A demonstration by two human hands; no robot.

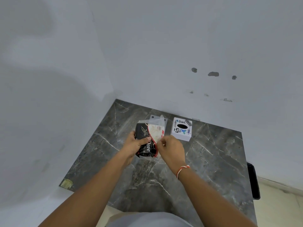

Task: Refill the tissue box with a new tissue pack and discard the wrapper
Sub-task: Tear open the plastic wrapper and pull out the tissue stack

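Note:
A tissue pack [145, 135] in a black, white and red plastic wrapper is held just above the dark marble table [213, 153]. My left hand [135, 144] grips the pack's left side, thumb across its front. My right hand [172, 149] pinches the wrapper's right edge near the red stripe. A clear flap of wrapper [157, 120] sticks up at the pack's far end. The white tissue box [181, 129], covered in stickers and with a dark oval slot on top, stands to the right of the pack, close to the wall.
The table sits in a corner between pale walls. A yellowish sticker [67, 183] marks its near left corner. A black object [253, 181] stands beside the table's right edge. Light floor shows at the lower right.

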